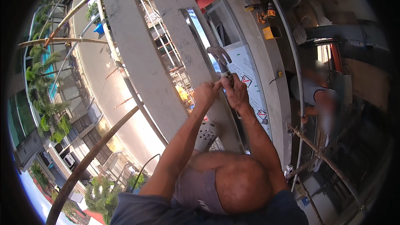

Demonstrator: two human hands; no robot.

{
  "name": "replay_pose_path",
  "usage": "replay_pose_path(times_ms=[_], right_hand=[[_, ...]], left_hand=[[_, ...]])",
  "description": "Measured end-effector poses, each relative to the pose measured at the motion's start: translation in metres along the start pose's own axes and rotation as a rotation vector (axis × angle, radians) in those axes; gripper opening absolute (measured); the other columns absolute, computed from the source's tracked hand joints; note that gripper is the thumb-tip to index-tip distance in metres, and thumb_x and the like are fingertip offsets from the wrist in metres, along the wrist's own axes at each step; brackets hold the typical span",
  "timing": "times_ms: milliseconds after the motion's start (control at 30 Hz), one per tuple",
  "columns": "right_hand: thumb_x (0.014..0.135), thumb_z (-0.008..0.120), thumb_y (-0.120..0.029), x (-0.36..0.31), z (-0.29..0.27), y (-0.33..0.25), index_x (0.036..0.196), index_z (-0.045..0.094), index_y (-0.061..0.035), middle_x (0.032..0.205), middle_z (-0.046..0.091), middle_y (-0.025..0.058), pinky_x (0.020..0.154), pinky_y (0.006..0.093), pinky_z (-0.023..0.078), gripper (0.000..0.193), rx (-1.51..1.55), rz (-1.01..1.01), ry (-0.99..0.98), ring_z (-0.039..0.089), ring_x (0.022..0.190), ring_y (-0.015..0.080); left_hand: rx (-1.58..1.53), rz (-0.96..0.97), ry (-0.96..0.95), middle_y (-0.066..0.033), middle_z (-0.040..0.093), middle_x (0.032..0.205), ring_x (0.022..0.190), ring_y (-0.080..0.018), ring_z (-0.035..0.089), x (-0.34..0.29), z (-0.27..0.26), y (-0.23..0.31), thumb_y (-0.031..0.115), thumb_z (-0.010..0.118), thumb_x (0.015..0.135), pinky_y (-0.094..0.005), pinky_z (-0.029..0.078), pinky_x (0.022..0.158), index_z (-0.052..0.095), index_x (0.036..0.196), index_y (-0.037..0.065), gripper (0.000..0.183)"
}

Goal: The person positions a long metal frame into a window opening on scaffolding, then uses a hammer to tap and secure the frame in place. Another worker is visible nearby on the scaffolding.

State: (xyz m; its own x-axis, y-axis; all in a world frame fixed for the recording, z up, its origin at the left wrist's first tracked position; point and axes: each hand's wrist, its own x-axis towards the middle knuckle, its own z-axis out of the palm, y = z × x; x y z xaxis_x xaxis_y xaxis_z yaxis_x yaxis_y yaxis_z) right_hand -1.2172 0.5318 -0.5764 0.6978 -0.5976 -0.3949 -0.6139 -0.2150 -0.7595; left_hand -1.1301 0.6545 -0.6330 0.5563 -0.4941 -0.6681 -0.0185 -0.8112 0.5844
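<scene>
A claw hammer [219,54] with a grey metal head stands in front of me, its head pointing away. My right hand [236,93] is closed round the hammer just below its head. Close beside it, my left hand [206,96] is closed, its fingertips pressed together next to the hammer's handle. What those fingers hold, if anything, is too small to make out. Both hands are over a grey concrete beam [187,54]. Below them are my bent bare knee and a grey shoe [207,134] full of holes.
A film-covered pale blue panel [246,68] leans right of my hands. On the right ledge lie an orange cordless drill [266,13], a yellow box [271,32] and a small yellow tool [279,74]. Scaffold poles [96,148] surround me; a street [100,54] lies far below. Two other people are nearby.
</scene>
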Motion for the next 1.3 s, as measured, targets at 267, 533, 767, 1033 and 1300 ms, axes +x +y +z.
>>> replay_pose_path(times_ms=[267,533,767,1033,1300], right_hand=[[0.105,0.056,-0.055,-0.030,-0.008,0.017,0.120,0.060,0.0031,0.078,0.070,0.0327,0.064,0.0574,0.057,0.060,0.001,-0.027,0.074,0.071,0.075,0.0535],[0.095,0.062,-0.056,-0.122,-0.116,0.006,0.109,0.065,-0.0005,0.088,0.071,0.0294,0.080,0.0560,0.054,0.058,0.039,-0.112,0.013,0.071,0.088,0.0485],[0.081,0.074,-0.033,-0.274,-0.222,0.043,0.110,0.064,0.0004,0.086,0.072,0.0256,0.079,0.0545,0.054,0.045,0.001,-0.031,0.187,0.071,0.087,0.0467],[0.079,0.072,-0.026,-0.428,-0.300,0.030,0.108,0.065,0.0001,0.076,0.070,0.0219,0.072,0.0498,0.056,0.039,-0.083,0.255,0.373,0.072,0.074,0.0405],[0.082,0.080,-0.026,-0.476,-0.299,0.043,0.110,0.066,-0.0024,0.085,0.073,0.0199,0.073,0.0445,0.058,0.040,-0.072,0.248,0.660,0.074,0.078,0.0374]], left_hand=[[0.041,0.112,0.088,-0.0153,0.076,0.079,0.085,-0.0382,0.075,0.020,0.016,-0.005,0.051,0.058,0.101,-0.0479,0.057,0.078,0.076,0.092,0.007,0.048],[-0.353,0.114,-0.118,-0.0178,0.073,0.071,0.056,-0.0252,0.072,0.068,0.037,-0.058,0.046,0.065,0.103,-0.0340,0.052,0.042,0.068,0.092,-0.003,0.050],[-0.425,0.190,-0.198,-0.0104,0.073,0.103,0.074,-0.0204,0.071,-0.026,0.040,-0.002,0.054,0.062,0.104,-0.0314,0.054,0.055,0.063,0.106,0.007,0.048],[-0.842,0.095,-0.134,-0.0066,0.067,0.098,0.073,-0.0168,0.066,-0.065,0.032,-0.003,0.047,0.059,0.107,-0.0313,0.053,0.059,0.058,0.111,0.007,0.040],[-1.213,0.190,-0.123,-0.0028,0.062,0.094,0.073,-0.0133,0.061,-0.103,0.037,0.034,0.041,0.055,0.110,-0.0313,0.052,0.063,0.054,0.115,0.008,0.033]])
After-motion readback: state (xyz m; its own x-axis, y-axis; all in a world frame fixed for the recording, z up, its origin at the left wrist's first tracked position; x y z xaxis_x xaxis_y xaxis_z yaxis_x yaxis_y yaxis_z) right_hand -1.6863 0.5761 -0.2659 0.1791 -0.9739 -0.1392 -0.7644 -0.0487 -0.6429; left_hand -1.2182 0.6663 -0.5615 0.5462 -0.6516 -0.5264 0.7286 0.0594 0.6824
